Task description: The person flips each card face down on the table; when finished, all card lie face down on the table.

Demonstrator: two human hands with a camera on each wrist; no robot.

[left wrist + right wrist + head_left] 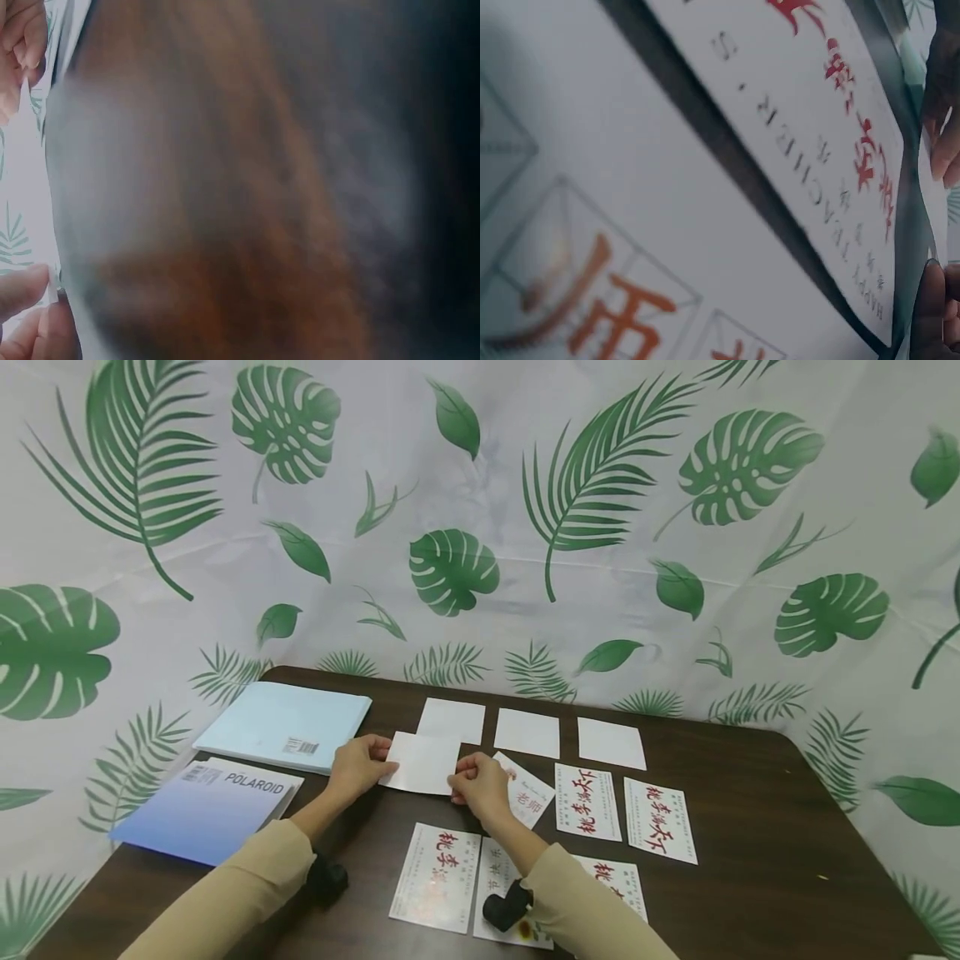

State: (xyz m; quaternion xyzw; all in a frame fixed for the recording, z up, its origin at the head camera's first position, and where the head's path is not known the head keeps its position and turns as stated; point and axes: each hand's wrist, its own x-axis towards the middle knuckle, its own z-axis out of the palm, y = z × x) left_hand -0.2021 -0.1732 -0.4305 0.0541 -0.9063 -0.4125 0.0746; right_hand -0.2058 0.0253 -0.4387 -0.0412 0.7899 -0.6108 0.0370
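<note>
The held card (423,765) is smooth paper, the table (757,835) wood-grained.

The right sleeve (592,910) runs off the bottom edge and hides part of the red-lettered card (622,878) low, right of centre; beside it, a black wrist camera (506,906) and the forearm (519,843) block my view of the flower card (497,867). The label (302,746) at left is too small to read. In the left wrist view the tabletop (225,187) smears, and the left edge crops the left hand (362,767) and right hand (482,787).
</note>
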